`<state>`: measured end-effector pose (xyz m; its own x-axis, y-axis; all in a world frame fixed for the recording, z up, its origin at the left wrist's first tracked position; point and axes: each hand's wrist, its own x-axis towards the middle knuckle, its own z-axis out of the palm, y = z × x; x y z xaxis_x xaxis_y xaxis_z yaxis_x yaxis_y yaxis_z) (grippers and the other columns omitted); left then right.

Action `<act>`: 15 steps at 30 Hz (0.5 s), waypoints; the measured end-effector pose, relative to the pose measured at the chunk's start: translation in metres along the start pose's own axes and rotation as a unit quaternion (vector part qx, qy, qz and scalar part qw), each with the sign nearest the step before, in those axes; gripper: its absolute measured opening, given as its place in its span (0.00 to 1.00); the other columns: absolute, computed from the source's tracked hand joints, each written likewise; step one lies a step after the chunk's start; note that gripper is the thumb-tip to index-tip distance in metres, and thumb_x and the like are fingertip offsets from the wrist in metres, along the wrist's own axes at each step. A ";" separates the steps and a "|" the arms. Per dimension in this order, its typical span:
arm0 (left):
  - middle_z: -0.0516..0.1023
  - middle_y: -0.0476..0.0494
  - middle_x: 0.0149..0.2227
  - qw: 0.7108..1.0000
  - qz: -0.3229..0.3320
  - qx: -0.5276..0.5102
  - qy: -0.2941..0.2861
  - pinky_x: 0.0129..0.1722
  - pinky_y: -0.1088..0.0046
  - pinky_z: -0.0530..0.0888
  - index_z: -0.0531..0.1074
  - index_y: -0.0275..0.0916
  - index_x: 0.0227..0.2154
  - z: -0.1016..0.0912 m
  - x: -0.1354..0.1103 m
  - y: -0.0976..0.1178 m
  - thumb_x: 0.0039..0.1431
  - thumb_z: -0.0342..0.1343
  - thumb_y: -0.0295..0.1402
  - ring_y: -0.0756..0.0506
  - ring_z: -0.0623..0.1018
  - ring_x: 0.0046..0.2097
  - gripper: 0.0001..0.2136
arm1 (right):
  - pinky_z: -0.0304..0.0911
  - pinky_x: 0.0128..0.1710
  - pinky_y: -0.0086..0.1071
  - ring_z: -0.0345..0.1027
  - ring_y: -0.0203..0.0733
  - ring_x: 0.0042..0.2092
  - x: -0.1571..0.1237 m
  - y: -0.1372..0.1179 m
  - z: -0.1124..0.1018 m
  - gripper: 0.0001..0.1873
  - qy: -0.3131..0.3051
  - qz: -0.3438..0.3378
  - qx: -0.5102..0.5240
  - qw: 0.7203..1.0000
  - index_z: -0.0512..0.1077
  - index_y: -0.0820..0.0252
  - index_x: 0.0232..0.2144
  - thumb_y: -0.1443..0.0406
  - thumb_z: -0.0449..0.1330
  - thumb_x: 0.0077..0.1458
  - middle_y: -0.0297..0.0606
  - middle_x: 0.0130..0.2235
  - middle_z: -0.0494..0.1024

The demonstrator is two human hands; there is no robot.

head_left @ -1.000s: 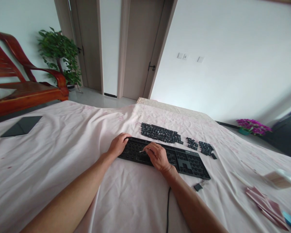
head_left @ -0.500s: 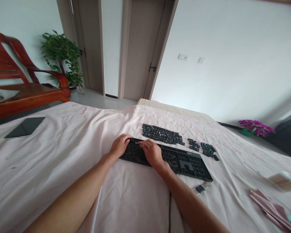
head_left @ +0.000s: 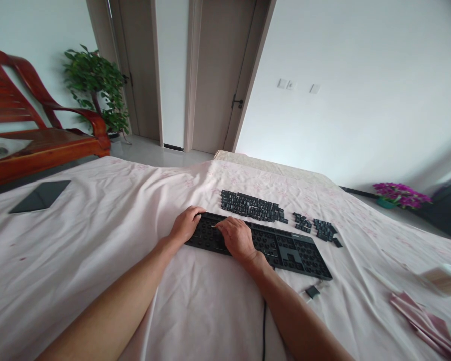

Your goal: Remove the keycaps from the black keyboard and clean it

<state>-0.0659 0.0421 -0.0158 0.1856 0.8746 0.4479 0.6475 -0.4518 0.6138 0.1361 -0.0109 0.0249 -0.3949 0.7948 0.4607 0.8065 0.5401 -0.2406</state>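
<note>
A black keyboard [head_left: 285,248] with its keycaps taken off lies on the pale sheet in front of me. My left hand [head_left: 185,223] grips the keyboard's left end, fingers curled over its far edge. My right hand [head_left: 237,236] rests on the left part of the keyboard, its fingers pinched on a thin white stick [head_left: 213,226] whose tip points left. Rows of loose black keycaps [head_left: 250,205] lie just beyond the keyboard, with smaller clusters of keycaps [head_left: 317,228] to the right.
A small dark keycap puller [head_left: 312,292] and a black cable [head_left: 263,321] lie near my right forearm. A dark tablet [head_left: 41,195] sits far left. Pink packets [head_left: 423,318] and a clear box [head_left: 441,281] lie right. A wooden bench [head_left: 41,135] and plant [head_left: 95,87] stand behind.
My right hand moved a little left and farther along the keyboard with the stick. The left hand kept its grip. The view shifted slightly.
</note>
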 end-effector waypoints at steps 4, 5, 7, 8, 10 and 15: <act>0.75 0.46 0.47 1.000 0.004 -0.001 0.000 0.53 0.69 0.68 0.73 0.42 0.43 0.000 0.000 0.001 0.56 0.46 0.25 0.47 0.73 0.49 0.15 | 0.59 0.42 0.31 0.68 0.39 0.38 -0.002 -0.002 -0.003 0.12 -0.008 -0.022 0.001 1.000 0.75 0.56 0.36 0.65 0.51 0.63 0.38 0.35 0.76; 0.75 0.47 0.47 1.000 0.005 -0.002 -0.001 0.53 0.69 0.68 0.73 0.42 0.43 0.000 0.000 0.001 0.56 0.46 0.25 0.47 0.73 0.49 0.15 | 0.59 0.42 0.31 0.68 0.38 0.38 -0.002 -0.003 -0.004 0.12 -0.012 -0.029 0.001 0.999 0.75 0.57 0.36 0.65 0.50 0.63 0.38 0.35 0.75; 0.75 0.47 0.47 1.000 0.005 -0.002 -0.002 0.53 0.69 0.68 0.73 0.42 0.43 0.000 0.000 0.001 0.56 0.46 0.25 0.47 0.73 0.49 0.16 | 0.58 0.42 0.31 0.68 0.38 0.38 -0.002 -0.004 -0.005 0.13 -0.016 -0.038 0.000 0.999 0.75 0.57 0.36 0.66 0.50 0.63 0.38 0.35 0.75; 0.75 0.47 0.46 1.000 0.003 -0.002 -0.003 0.53 0.68 0.68 0.73 0.42 0.43 0.000 0.000 0.001 0.56 0.46 0.25 0.47 0.73 0.49 0.16 | 0.58 0.42 0.31 0.67 0.38 0.38 -0.002 -0.005 -0.006 0.13 -0.016 -0.038 -0.002 0.999 0.75 0.57 0.35 0.66 0.50 0.63 0.38 0.35 0.75; 0.75 0.47 0.46 1.000 0.003 -0.003 -0.004 0.53 0.68 0.68 0.73 0.42 0.43 0.000 0.000 0.000 0.56 0.46 0.25 0.47 0.73 0.49 0.15 | 0.57 0.42 0.32 0.67 0.39 0.37 -0.003 -0.004 -0.007 0.13 -0.014 -0.033 -0.007 0.999 0.74 0.57 0.34 0.66 0.49 0.63 0.38 0.34 0.75; 0.76 0.47 0.46 1.000 0.013 -0.005 0.002 0.53 0.69 0.68 0.73 0.42 0.42 0.001 0.001 -0.002 0.55 0.46 0.24 0.47 0.74 0.49 0.15 | 0.56 0.40 0.32 0.65 0.39 0.35 -0.008 -0.003 -0.010 0.13 -0.014 -0.041 -0.009 0.999 0.71 0.58 0.31 0.66 0.48 0.63 0.38 0.33 0.73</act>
<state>-0.0662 0.0440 -0.0176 0.1982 0.8621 0.4663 0.6353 -0.4753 0.6086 0.1413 -0.0211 0.0305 -0.4724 0.7556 0.4537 0.7781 0.5994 -0.1881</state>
